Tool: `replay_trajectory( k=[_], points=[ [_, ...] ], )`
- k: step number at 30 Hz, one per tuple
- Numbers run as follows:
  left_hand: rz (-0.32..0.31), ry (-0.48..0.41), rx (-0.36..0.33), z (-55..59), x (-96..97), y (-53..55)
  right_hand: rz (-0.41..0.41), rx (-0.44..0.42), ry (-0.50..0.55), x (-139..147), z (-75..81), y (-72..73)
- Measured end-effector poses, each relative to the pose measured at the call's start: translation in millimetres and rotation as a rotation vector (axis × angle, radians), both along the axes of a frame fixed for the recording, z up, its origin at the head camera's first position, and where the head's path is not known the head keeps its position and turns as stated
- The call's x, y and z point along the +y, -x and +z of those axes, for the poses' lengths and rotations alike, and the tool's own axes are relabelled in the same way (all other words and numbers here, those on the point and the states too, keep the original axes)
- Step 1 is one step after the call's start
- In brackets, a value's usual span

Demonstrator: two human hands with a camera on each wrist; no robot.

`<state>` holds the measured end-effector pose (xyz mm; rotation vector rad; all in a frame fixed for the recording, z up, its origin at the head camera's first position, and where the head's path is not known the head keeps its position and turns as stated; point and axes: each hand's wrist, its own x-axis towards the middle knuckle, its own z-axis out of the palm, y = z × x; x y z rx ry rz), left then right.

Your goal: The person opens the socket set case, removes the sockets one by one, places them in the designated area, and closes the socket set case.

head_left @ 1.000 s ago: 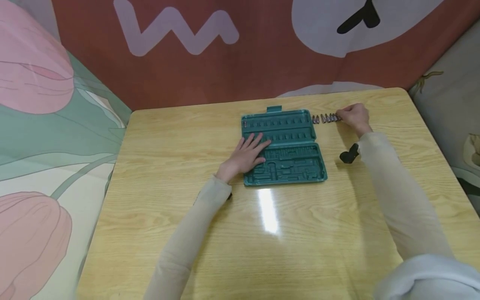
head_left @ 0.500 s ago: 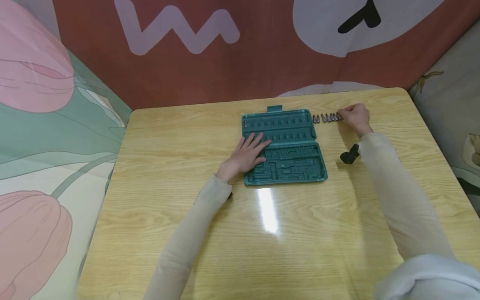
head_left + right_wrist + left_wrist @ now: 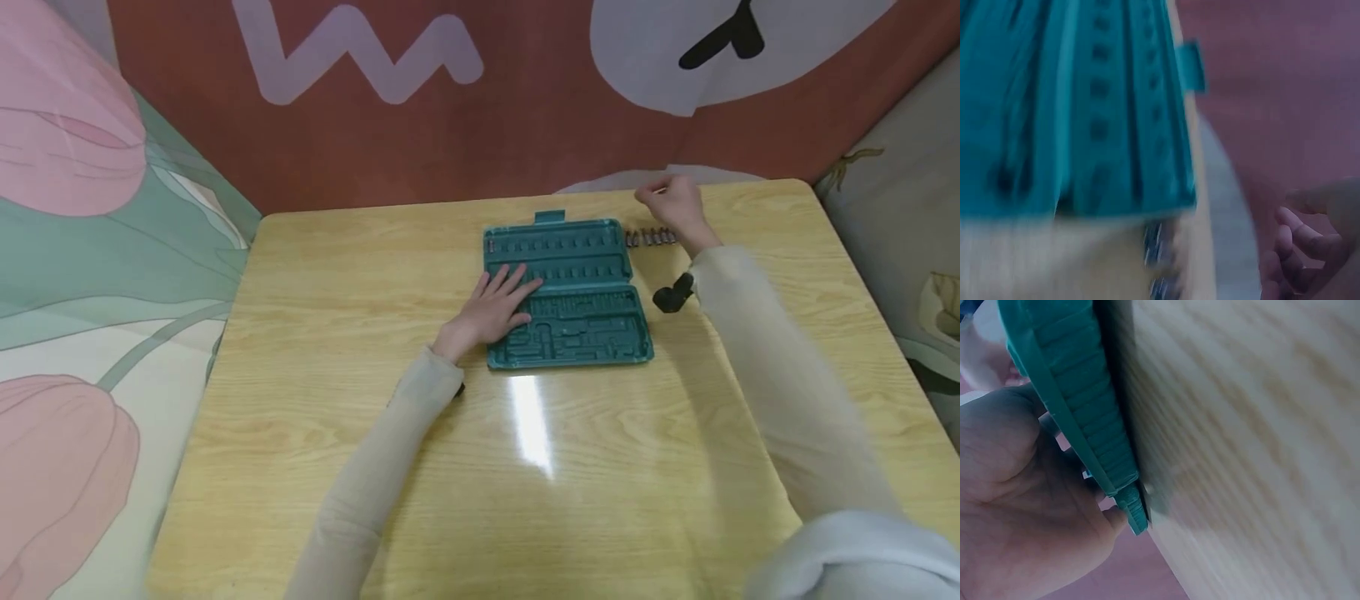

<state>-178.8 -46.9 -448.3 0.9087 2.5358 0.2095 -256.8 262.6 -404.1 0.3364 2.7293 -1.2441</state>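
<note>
An open green plastic tool case with moulded slots lies on the table. My left hand rests flat over its left side, fingers spread. In the left wrist view the palm is beside the case's ridged edge. One small metal socket sits in the top-left slot. To the right of the case is a row of small metal sockets. My right hand is raised above the row, fingers curled and thumb near the index fingertip; I cannot tell whether a socket is between them.
The case's latch tab points to the back. A printed red cloth hangs behind the table's far edge. A black wrist camera is below the right hand. Wood-grain table extends around the case.
My right hand has lifted off the right end of the socket row and moved up and left toward the far edge. My left hand has stayed on the case.
</note>
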Motion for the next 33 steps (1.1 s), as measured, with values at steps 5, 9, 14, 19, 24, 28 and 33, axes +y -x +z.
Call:
replay_trajectory(
  k=[5,9,14,19,24,28,33],
  points=[
    [-0.002,0.01,-0.002,1.8,-1.2,1.0,0.127,0.062,0.001,-47,4.2,8.4],
    [-0.005,0.019,-0.002,2.4,0.0,1.7,0.219,0.027,0.03,-79,-5.3,12.6],
    [0.008,0.023,0.003,2.3,-1.3,1.7,0.282,-0.086,0.088,-120,-15.8,16.2],
    [0.014,0.035,0.022,1.6,-4.1,1.9,0.354,-0.112,0.159,-157,-24.2,18.4],
    [-0.003,0.029,0.03,1.4,-3.0,1.1,0.367,-0.11,0.188,-173,-33.9,21.8],
    [-0.004,0.02,0.03,0.9,-2.6,1.3,0.378,-0.099,0.141,-177,-37.0,23.5],
    [-0.014,0.024,0.043,2.0,-1.2,1.6,0.409,-0.119,0.131,-177,-37.5,24.7]
  ],
)
